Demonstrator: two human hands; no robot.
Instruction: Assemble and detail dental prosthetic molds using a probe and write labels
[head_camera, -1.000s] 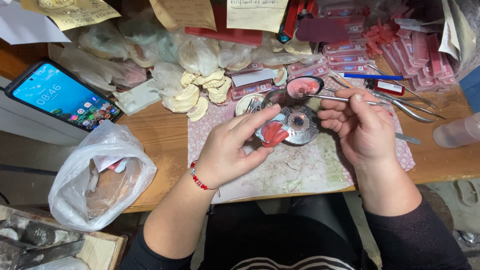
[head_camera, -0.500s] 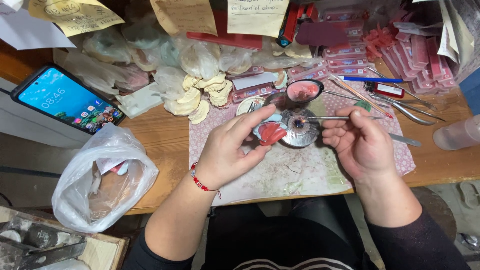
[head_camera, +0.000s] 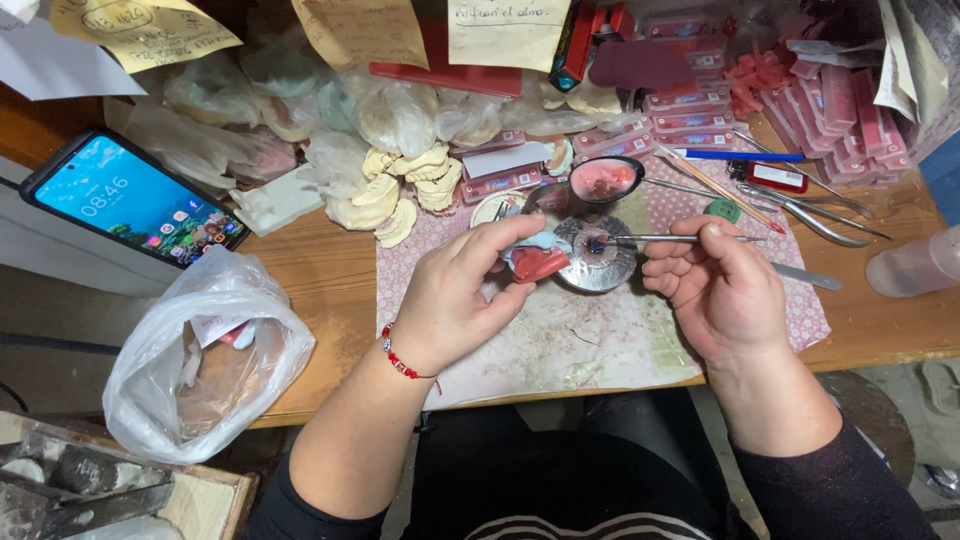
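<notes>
Fingers of the left hand (head_camera: 455, 300) pinch a small red wax denture piece (head_camera: 540, 263) beside a round metal dish (head_camera: 597, 255); the right hand (head_camera: 715, 290) grips a thin metal instrument (head_camera: 660, 239) tipped into it. Pink flat packages (head_camera: 690, 120) stack behind, yellow paper notes (head_camera: 362, 30) above.

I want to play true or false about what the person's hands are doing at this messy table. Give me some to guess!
1. The left hand holds a small red and pale piece. True.
2. The right hand holds a pair of scissors. False: it holds a thin metal tool, its tip over a round metal dish.
3. A phone with a lit screen lies at the left of the table. True.
4. The clear plastic bag sits to the right of both hands. False: it is to their left.
5. A red bead bracelet is on the left wrist. True.
</notes>
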